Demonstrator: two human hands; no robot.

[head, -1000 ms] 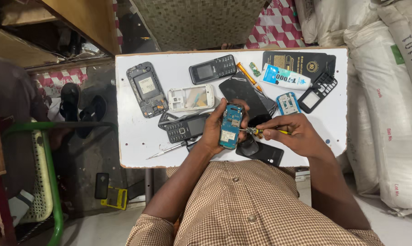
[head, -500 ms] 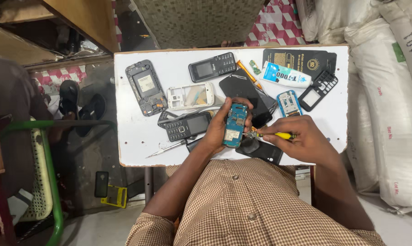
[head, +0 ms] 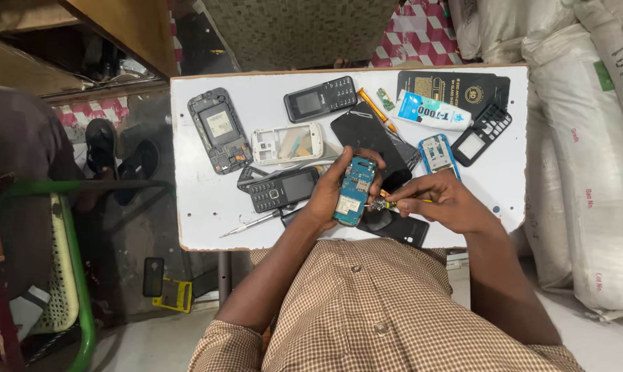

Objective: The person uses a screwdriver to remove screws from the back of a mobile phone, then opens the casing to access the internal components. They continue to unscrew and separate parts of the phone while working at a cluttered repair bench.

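1. The left hand (head: 333, 196) is clamping around an opened blue phone body (head: 353, 191), circuit side up, holding it just above the near edge of the white table (head: 201, 227); the palm is hiding the phone's left side.
2. The right hand (head: 441, 204) is pinching a yellow-handled screwdriver (head: 394, 202), its tip touching the phone's lower right edge. The fingers are covering most of the handle, and the tip itself is too small to make out.
3. A black phone cover (head: 397, 229) is lying under both hands, partly hidden.
4. Beyond the blue phone, a white and blue glue tube (head: 432, 114) is resting on a flat black package (head: 456, 86) with a gold round emblem, at the table's far right corner.
5. Left of the blue phone, a black keypad phone (head: 282, 189) is lying; a second one (head: 320, 99) sits at the far edge.
6. Right of the table, white sacks (head: 587, 172) with red and black printing are getting cut off by the frame, probably grain bags.
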